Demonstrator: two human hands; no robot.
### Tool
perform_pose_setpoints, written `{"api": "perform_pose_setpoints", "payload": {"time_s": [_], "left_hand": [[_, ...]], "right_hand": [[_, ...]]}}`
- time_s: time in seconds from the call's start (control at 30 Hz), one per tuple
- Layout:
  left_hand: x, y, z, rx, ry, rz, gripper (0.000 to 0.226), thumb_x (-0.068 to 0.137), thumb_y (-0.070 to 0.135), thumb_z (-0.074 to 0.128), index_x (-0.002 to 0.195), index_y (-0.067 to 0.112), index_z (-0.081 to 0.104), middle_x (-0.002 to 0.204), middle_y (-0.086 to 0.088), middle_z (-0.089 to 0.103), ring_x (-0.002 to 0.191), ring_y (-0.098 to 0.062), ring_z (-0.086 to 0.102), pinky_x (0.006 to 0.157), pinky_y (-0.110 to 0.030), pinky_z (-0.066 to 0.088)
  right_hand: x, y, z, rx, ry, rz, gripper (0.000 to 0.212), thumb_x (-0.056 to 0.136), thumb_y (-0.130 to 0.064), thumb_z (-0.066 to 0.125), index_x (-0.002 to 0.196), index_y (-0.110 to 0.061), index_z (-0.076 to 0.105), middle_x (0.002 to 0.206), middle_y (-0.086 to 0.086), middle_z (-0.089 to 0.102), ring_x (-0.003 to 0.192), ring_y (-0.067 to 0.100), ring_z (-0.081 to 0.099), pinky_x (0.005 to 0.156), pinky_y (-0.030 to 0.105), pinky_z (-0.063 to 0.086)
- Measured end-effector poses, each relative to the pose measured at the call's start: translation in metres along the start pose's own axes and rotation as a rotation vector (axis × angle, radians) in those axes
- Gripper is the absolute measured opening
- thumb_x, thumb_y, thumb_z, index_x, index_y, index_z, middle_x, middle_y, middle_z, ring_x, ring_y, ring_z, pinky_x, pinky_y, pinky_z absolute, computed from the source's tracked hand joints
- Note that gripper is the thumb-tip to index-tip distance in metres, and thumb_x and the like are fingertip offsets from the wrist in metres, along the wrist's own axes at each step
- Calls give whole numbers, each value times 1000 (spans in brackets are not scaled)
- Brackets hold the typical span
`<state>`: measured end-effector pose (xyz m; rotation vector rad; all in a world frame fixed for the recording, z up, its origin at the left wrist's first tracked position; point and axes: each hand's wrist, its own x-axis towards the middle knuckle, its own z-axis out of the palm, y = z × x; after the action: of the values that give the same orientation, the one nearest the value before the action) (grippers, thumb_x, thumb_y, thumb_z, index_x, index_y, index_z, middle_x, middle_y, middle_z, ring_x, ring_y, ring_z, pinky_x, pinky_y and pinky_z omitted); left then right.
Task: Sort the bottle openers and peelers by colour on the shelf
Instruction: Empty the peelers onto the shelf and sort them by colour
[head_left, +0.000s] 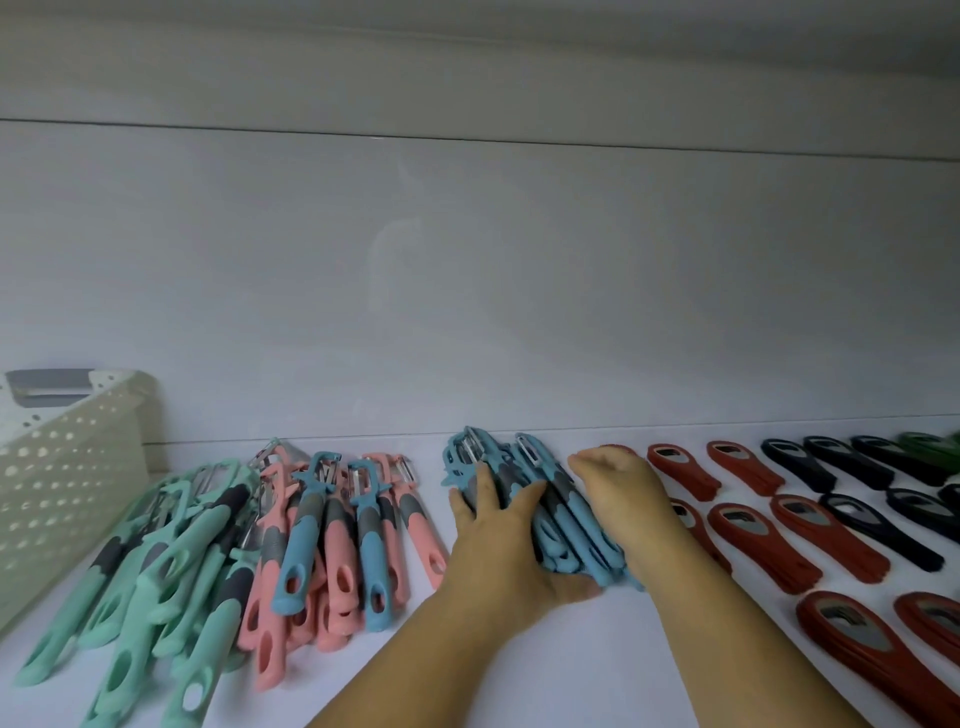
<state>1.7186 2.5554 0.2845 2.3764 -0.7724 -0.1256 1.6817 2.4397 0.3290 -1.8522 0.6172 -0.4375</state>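
Left hand (493, 540), right hand (621, 488) squeeze blue peelers (563, 512) beside red openers (748, 530).

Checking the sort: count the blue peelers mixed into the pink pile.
2. One blue peeler lies left of centre on the pink pile; a second blue peeler lies just right of it. Others may be hidden underneath.

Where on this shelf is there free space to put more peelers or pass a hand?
Bare shelf shows in the strip between the pink peelers and the blue peelers that the left hand and right hand hold, and at the front between the forearms. Crowded: mint peelers beside the basket, red bottle openers on the right.
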Motion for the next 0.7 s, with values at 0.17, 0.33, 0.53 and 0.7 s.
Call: {"api": "perform_pose_setpoints", "payload": {"time_s": [0.17,0.33,0.53,0.7], "left_hand": [[0,-6,1,74,-4,86,102,56,66,76,143,46,24,158,0,6,143,-32,-2,117,-42,19],[-6,-8,2,40,-1,215,109,47,79,57,144,41,25,159,0,8,146,-23,-12,119,-39,-3],[-9,15,-7,70,-41,68,114,73,47,74,151,27,-7,156,-5,-27,133,-25,-40,113,-45,-15],[-31,37,-60,-156,72,138,54,81,12,61,133,21,49,142,-6,45,134,-21,37,105,-23,34]], "right_hand": [[-4,3,4,-107,-110,65,24,92,-27,51,84,-13,69,81,11,73,79,27,71,78,48,58],[-4,9,11,-241,-96,31,24,89,-30,48,96,-17,66,88,5,71,82,23,68,79,42,57],[-4,4,9,-246,-59,-95,23,96,-27,50,105,-12,64,76,-7,59,77,13,58,76,32,51],[-18,-5,10,-284,206,-428,26,90,-11,58,115,-9,64,108,3,60,91,18,56,77,24,44]]}}
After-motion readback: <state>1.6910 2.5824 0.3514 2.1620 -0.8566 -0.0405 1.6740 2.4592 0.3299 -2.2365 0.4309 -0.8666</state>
